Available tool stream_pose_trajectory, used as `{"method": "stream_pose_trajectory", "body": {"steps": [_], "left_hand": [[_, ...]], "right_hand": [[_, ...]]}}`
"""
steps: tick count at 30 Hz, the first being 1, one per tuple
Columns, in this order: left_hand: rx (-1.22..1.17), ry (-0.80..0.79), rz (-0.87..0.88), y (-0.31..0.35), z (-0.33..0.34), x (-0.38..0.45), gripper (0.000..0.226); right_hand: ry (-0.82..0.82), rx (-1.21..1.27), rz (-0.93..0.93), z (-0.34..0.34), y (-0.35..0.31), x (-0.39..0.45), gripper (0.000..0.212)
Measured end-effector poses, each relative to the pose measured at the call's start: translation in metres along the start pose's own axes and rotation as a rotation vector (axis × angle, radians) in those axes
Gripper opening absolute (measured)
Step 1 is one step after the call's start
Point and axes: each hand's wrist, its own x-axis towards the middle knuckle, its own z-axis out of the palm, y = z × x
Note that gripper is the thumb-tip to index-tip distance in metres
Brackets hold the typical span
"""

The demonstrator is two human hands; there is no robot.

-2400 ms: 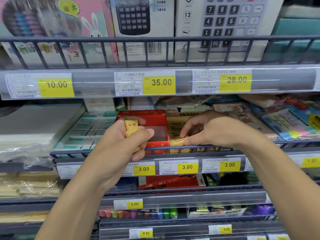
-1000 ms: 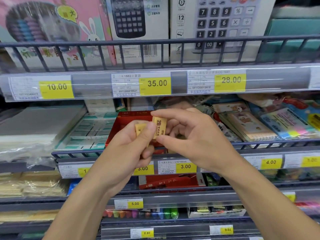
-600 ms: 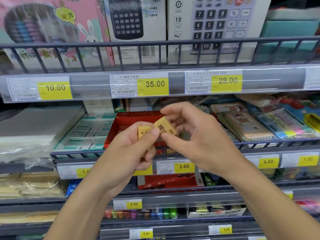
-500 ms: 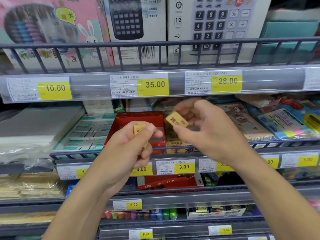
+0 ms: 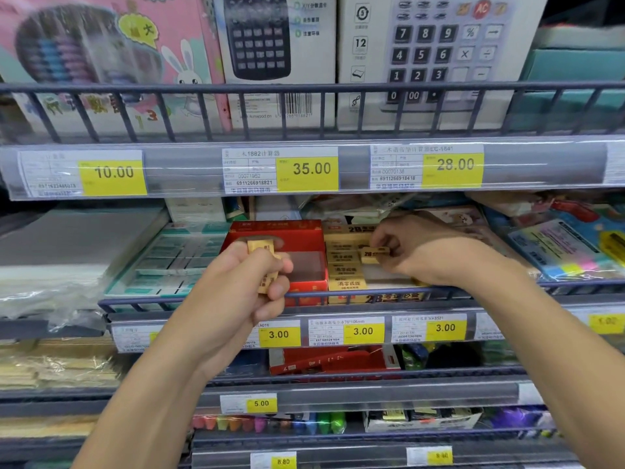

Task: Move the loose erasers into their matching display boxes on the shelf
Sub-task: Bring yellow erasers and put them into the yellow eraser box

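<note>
My right hand (image 5: 416, 248) pinches a yellow 2B eraser (image 5: 373, 254) low over the yellow display box (image 5: 345, 286), which holds a column of matching erasers. My left hand (image 5: 243, 292) grips several yellow erasers (image 5: 262, 262) in front of the red display box (image 5: 304, 242), whose inside looks bare at its right part. Both boxes stand side by side on the middle shelf behind a grey wire rail.
A tray of teal-labelled erasers (image 5: 169, 262) sits left of the red box. Notebooks and sticky notes (image 5: 568, 248) lie to the right. Calculator boxes (image 5: 277, 55) stand on the shelf above. Price tags (image 5: 363, 330) line the shelf edges; pens and boxes fill the lower shelves.
My right hand took one eraser from the bundle in my left hand and carried it right and down over the yellow box. My left hand stayed before the red box.
</note>
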Motion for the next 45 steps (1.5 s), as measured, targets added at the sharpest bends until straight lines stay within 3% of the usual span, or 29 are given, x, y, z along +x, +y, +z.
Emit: {"method": "stream_pose_trajectory", "body": {"steps": [10, 18, 23, 25, 27, 29, 31, 34, 39, 45], "left_hand": [[-0.045, -0.005, 0.006, -0.002, -0.001, 0.001, 0.027], [0.021, -0.056, 0.017, -0.002, -0.003, -0.001, 0.027], [0.011, -0.151, 0.048, 0.0, 0.004, -0.006, 0.04], [0.028, -0.177, 0.048, 0.001, 0.007, -0.007, 0.045], [0.035, -0.199, 0.043, 0.001, 0.008, -0.008, 0.048], [0.053, -0.211, 0.042, 0.0, 0.009, -0.007, 0.047], [0.074, -0.231, 0.047, -0.003, 0.008, -0.005, 0.045], [0.07, -0.278, 0.033, -0.004, 0.008, -0.004, 0.041], [0.082, -0.3, 0.038, -0.002, 0.004, -0.007, 0.055], [0.073, -0.224, 0.067, -0.001, 0.0, -0.01, 0.023]], "right_hand": [[0.008, -0.093, -0.03, 0.005, 0.001, 0.01, 0.028], [0.019, -0.058, -0.062, 0.007, 0.005, 0.016, 0.017], [-0.022, -0.104, -0.08, 0.003, 0.002, 0.011, 0.03], [0.091, -0.096, -0.126, 0.004, -0.002, 0.002, 0.031], [0.23, 0.148, -0.233, 0.007, -0.014, -0.012, 0.025], [0.187, 0.568, -0.366, 0.011, -0.031, -0.027, 0.027], [0.116, 0.806, -0.482, 0.015, -0.045, -0.037, 0.037], [0.07, 0.851, -0.578, 0.018, -0.056, -0.043, 0.042], [0.125, 0.981, -0.596, 0.022, -0.058, -0.045, 0.029], [0.142, 1.095, -0.583, 0.022, -0.053, -0.048, 0.033]]}}
